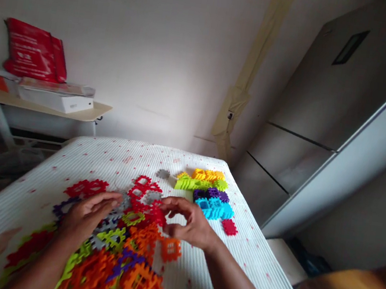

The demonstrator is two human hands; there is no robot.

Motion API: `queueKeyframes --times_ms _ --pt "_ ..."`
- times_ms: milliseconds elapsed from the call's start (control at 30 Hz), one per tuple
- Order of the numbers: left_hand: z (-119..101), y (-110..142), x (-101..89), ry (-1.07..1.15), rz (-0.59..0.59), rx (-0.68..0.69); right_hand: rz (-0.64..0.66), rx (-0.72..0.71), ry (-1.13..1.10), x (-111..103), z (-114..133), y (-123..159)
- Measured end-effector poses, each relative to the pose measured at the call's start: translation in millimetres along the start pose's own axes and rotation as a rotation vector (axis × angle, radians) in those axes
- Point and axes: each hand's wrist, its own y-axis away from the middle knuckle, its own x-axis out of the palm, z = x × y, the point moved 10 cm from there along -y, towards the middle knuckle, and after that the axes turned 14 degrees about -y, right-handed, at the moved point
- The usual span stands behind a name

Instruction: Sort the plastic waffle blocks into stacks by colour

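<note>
A pile of interlocking plastic building tiles in red, orange, grey, green and purple lies on the table. My left hand [88, 211] is over the pile's left side, fingers stretched forward, the tips close to grey tiles [123, 203]. Whether they touch is not clear. My right hand [189, 220] curves at the pile's right edge, thumb and fingers apart, beside red tiles [156, 216]. Nothing shows between its fingers. Below it lies an orange window tile [170, 249]. Green tiles [111, 237] and more orange tiles [139, 283] fill the near part.
Yellow [208, 175], lime [192, 184], purple [212, 193] and light-blue tiles [214, 208] stand in rows at the right. A single red tile [230, 226] and a grey tile [163, 174] lie apart. A refrigerator [302, 107] rises beyond the table's right edge.
</note>
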Motion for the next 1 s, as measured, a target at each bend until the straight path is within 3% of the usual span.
queueKeyframes --times_ms 133,267,333,433,600,1000 --pt "0 2 -10.2 0.148 -0.059 -0.056 -0.198 -0.043 0.581 -71 24 64" --pt "-3 5 -21.4 0.328 -0.157 -0.095 -0.526 0.112 0.922 -154 17 128" --pt "-3 5 -22.4 0.356 -0.171 -0.088 -0.643 0.199 1.056 -177 8 150" --pt "1 4 -21.1 0.294 -0.173 -0.090 -0.678 0.308 1.210 -184 -7 160" --pt "12 0 -18.7 0.167 -0.156 -0.097 -0.671 0.385 1.371 -178 -19 149" --pt "20 -2 -19.1 0.116 -0.161 -0.102 -0.631 0.468 1.421 -179 -38 140"
